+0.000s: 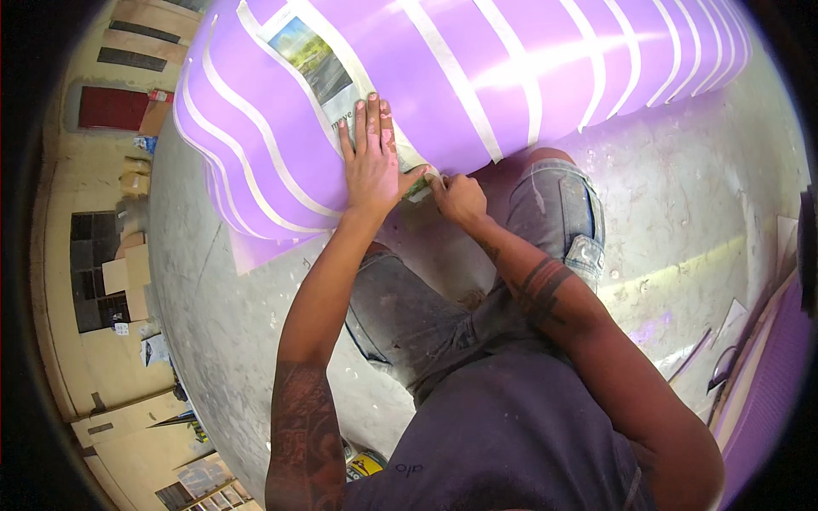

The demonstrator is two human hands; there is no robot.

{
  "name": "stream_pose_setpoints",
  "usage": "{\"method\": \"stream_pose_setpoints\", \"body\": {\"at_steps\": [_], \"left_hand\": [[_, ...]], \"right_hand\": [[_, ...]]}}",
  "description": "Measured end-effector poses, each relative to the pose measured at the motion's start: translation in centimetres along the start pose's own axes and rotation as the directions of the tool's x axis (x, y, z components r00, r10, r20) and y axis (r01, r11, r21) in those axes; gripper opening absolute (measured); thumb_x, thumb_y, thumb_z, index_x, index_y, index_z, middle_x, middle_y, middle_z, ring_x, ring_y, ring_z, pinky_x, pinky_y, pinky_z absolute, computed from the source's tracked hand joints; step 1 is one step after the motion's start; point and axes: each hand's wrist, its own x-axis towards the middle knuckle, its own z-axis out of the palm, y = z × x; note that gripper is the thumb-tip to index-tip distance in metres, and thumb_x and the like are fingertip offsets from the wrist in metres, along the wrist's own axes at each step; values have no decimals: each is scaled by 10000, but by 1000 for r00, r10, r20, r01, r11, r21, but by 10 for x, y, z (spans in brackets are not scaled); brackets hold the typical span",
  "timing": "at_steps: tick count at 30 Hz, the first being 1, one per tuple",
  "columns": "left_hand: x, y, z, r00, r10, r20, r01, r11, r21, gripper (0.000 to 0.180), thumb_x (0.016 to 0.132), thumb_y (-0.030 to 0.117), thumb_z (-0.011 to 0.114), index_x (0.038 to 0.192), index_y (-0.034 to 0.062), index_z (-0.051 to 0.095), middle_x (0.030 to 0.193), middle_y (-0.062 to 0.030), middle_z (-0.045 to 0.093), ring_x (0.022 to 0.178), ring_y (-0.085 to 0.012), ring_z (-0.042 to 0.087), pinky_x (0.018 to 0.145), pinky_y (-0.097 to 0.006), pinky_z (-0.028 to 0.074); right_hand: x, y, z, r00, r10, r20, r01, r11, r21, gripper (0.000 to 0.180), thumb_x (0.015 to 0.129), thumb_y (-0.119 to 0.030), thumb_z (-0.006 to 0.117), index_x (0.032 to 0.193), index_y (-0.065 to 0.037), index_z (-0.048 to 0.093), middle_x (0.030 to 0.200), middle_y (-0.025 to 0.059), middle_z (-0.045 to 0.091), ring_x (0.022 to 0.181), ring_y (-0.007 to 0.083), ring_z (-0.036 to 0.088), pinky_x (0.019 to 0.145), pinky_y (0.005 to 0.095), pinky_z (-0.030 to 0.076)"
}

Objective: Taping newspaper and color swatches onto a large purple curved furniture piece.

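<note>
A large, glossy purple curved object [394,111] fills the top of the view, crossed by pale strips of masking tape [450,72]. A strip of printed paper [317,66] with a landscape picture lies on it, bordered by tape on both long sides. My left hand [373,166], spotted with pink paint, rests flat over the lower part of this paper, fingers stretched out and thumb pointing right. Just right of that thumb, at the object's lower edge, my right hand [461,199] is closed with its fingertips pinching the end of a tape strip.
I sit low with my knees spread on a scuffed grey floor [247,332]. A tin with a yellow label [365,465] stands beside my left upper arm. Boards and a purple panel [763,383] lie at the right. Cluttered pale shelving [102,341] runs along the left.
</note>
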Motion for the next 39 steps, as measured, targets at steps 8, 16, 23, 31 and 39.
{"method": "stream_pose_setpoints", "body": {"at_steps": [8,16,23,31,39], "left_hand": [[-1,-2,0,999,-35,-37,34,999,-29,1320,679,718,784,1608,-36,225,1681,-192,223,1567,-355,185,1253,-592,105],[-1,-5,4,998,-43,-53,41,999,-31,1332,673,722,788,1620,-9,205,1681,-175,228,1567,-344,189,1254,-591,107],[4,3,6,998,-46,-38,44,998,-51,1322,680,717,792,1628,16,195,1682,-171,226,1567,-348,186,1252,-597,117],[2,-1,3,999,-32,-37,31,999,-20,1320,690,707,785,1610,-39,204,1686,-177,213,1564,-365,185,1248,-608,117],[-3,-1,2,998,-48,-32,47,998,-30,1317,694,701,784,1619,-27,192,1700,-174,177,1567,-368,173,1248,-612,110]], "right_hand": [[-22,16,16,998,-39,52,20,946,324,468,1039,-439,541,988,-7,714,886,284,702,882,479,697,754,522,540],[-30,60,44,1000,8,-3,-6,920,393,503,1046,-451,528,990,13,714,808,271,695,794,436,709,729,483,536],[15,80,62,988,88,-125,-75,992,105,528,1022,-507,539,1059,-21,740,870,281,713,882,495,691,831,579,525],[11,62,70,974,61,-218,-46,996,75,511,1030,-508,521,1150,-54,722,867,260,719,877,472,704,829,573,536],[11,48,70,985,119,-124,-106,988,109,492,1045,-506,479,1309,-141,674,950,234,743,931,470,708,890,568,535]]}}
